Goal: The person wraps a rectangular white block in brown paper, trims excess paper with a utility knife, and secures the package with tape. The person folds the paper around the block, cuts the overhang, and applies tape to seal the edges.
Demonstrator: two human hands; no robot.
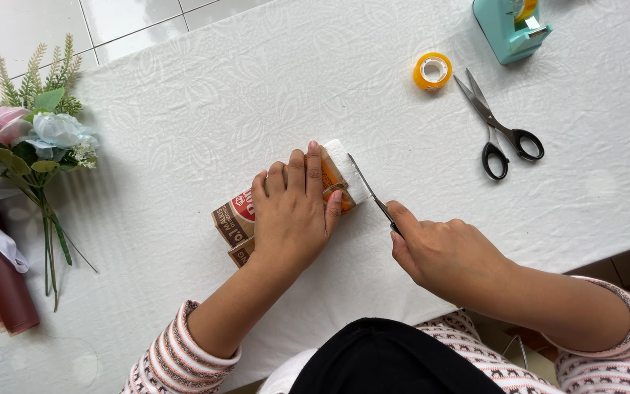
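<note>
Pressing the orange-and-brown cardboard carton (pixel 286 204) flat with your left hand (pixel 293 219), fingers together, keep your right hand (pixel 442 252), clamped on the thin metal blade (pixel 373 195), cutting away from fingertips.

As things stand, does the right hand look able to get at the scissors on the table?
Probably yes, but not freely: the right hand is holding a knife against the carton. The scissors lie up and to its right on bare tablecloth, nothing between.
</note>
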